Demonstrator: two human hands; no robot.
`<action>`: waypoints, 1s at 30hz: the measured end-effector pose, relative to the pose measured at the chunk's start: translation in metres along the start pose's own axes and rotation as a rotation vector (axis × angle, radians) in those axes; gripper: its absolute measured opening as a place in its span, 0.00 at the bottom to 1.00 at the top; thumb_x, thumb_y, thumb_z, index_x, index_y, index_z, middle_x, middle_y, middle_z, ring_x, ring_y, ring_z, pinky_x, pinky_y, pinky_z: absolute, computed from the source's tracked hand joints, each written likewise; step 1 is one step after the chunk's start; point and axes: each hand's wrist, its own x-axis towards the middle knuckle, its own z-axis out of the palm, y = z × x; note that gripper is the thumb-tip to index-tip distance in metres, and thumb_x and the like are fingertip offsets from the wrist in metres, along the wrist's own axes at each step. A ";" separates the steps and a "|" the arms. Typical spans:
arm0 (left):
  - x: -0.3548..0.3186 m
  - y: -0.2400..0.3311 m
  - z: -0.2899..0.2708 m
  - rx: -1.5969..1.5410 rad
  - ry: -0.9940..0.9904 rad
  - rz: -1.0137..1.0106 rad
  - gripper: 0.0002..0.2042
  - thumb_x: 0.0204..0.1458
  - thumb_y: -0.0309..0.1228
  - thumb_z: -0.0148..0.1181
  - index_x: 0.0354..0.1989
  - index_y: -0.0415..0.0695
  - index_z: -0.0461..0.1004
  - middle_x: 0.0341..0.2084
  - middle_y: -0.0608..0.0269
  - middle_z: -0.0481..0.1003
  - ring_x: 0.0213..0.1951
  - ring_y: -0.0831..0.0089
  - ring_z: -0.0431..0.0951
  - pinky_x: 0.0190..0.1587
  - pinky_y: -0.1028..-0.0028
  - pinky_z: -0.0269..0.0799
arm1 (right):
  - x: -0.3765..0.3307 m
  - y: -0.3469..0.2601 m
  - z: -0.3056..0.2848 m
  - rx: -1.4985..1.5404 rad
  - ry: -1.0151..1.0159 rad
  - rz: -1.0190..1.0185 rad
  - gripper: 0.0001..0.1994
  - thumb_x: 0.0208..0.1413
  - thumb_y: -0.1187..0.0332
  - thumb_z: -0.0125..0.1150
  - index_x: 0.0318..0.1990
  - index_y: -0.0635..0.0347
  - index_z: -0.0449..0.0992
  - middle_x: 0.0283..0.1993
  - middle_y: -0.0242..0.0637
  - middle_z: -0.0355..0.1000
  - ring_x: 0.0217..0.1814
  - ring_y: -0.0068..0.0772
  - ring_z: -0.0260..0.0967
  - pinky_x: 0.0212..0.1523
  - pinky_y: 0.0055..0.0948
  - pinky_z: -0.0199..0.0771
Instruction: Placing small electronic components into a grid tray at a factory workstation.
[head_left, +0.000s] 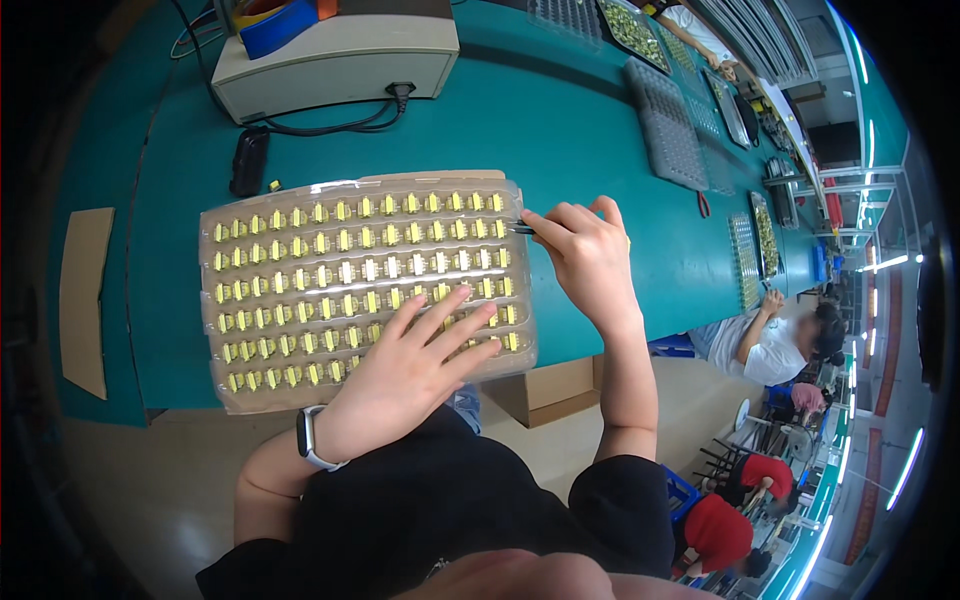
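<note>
Tray [527, 310] at bench's [590, 130] near edge, likely light, bendy, best rim-held; tweezers [522, 228] pinched by right grip [592, 250], left grip [405, 372] splayed, empty.

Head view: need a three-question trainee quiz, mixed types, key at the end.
1. Multiple choice: what is the left hand spread over?
A. A black power cord
B. A clear plastic tray of small yellow components
C. A beige box-shaped unit
2. True or false: the smartwatch is worn on the right wrist.
3. Fill in: the right hand holds a dark slim tool, likely tweezers, at the tray's ____ edge, as the picture shows it.

Key: 1. B. 2. False: left. 3. right.
</note>
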 end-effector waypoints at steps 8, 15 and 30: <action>0.001 0.002 0.000 0.003 0.002 -0.001 0.30 0.55 0.35 0.68 0.69 0.55 0.70 0.77 0.61 0.59 0.77 0.54 0.54 0.74 0.49 0.53 | 0.000 0.001 0.000 0.011 -0.017 -0.013 0.11 0.54 0.74 0.71 0.44 0.53 0.88 0.29 0.29 0.75 0.30 0.32 0.73 0.49 0.36 0.67; 0.000 0.001 0.002 0.011 0.005 0.004 0.30 0.55 0.35 0.68 0.69 0.55 0.70 0.77 0.61 0.59 0.77 0.54 0.55 0.74 0.48 0.53 | -0.004 0.001 -0.003 0.014 -0.012 0.002 0.10 0.54 0.73 0.71 0.44 0.53 0.88 0.30 0.29 0.75 0.30 0.33 0.73 0.50 0.39 0.67; 0.002 0.003 -0.003 -0.016 -0.013 -0.010 0.30 0.54 0.34 0.69 0.68 0.55 0.71 0.76 0.61 0.60 0.77 0.52 0.55 0.74 0.48 0.54 | -0.010 -0.004 -0.012 0.124 -0.019 0.031 0.12 0.52 0.74 0.72 0.45 0.54 0.86 0.30 0.30 0.75 0.31 0.35 0.71 0.44 0.37 0.67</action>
